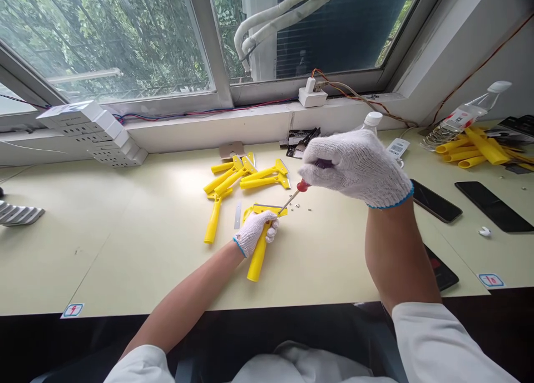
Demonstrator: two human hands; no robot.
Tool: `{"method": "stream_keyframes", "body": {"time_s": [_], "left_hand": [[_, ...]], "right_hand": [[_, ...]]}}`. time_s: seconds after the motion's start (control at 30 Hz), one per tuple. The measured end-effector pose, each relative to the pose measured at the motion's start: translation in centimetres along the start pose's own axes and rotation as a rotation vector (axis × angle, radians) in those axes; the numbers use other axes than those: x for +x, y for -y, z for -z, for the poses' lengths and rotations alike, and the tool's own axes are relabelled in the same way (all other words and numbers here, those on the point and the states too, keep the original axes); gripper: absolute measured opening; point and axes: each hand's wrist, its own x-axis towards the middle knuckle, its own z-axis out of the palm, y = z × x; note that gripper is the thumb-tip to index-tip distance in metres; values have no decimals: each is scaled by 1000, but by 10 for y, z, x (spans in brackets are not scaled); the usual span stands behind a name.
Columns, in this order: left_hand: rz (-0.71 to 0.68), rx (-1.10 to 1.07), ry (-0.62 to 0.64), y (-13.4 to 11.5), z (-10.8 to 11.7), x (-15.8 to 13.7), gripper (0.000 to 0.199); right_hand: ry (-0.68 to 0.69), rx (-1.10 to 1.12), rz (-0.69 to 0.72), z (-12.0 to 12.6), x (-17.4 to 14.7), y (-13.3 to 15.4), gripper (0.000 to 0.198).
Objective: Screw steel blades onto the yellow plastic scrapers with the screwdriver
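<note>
My left hand (259,231), in a white knit glove, is wrapped round a yellow scraper (257,260) near its head, with the handle pointing towards me. My gloved right hand (348,163) grips a screwdriver (303,186) by its red handle; its shaft slants down to the scraper's head, where the tip meets the right part. Most of the screwdriver's handle is hidden in my fist. A flat metal blade (237,215) lies left of my left hand. Several small screws or nuts (297,206) are scattered right of the scraper head. Behind it lie several other yellow scrapers (233,174).
White boxes (104,132) are stacked at the back left. Phones (436,200), an earbud (484,232), a tilted plastic bottle (467,113) and yellow tubular handles (479,148) lie to the right. Black packets (302,141) sit by the window ledge, below a white power adapter (312,97).
</note>
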Motion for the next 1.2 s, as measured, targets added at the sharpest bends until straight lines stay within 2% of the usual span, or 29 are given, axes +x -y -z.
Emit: {"method": "stream_keyframes", "body": {"time_s": [0.1,0.17,0.37,0.43,0.53,0.67,0.8,0.93,1.0,1.13,1.2], "left_hand": [[-10,-9,-8,3,3,3,20],[-24,1,-2,4,3,4,21],[-36,52,-44,6,1,4,21],[-32,58,-60,6,0,4,20],[-23,38,-80,4,-1,3,20],[-7,48,-71,1,-2,1,20],[-17,51,-70,-2,-5,-2,19],[-41,63,-51,-4,-6,-3,18],[-38,85,-51,-3,-6,-3,19],[-41,125,-58,0,-5,-3,21],[-54,141,-57,1,-4,-3,21]], "right_hand": [[124,40,4,6,-1,7,21],[152,37,-21,8,-1,12,22],[0,-295,-313,-6,3,22,40],[-2,-333,-330,-11,5,23,40],[55,-235,-217,-11,7,18,33],[174,31,-18,-4,3,9,23],[197,224,10,8,-6,4,8],[265,347,96,17,-12,10,13],[225,282,25,17,-13,17,9],[-23,-34,-246,9,-13,31,22],[-66,-86,-264,5,-14,33,21]]}}
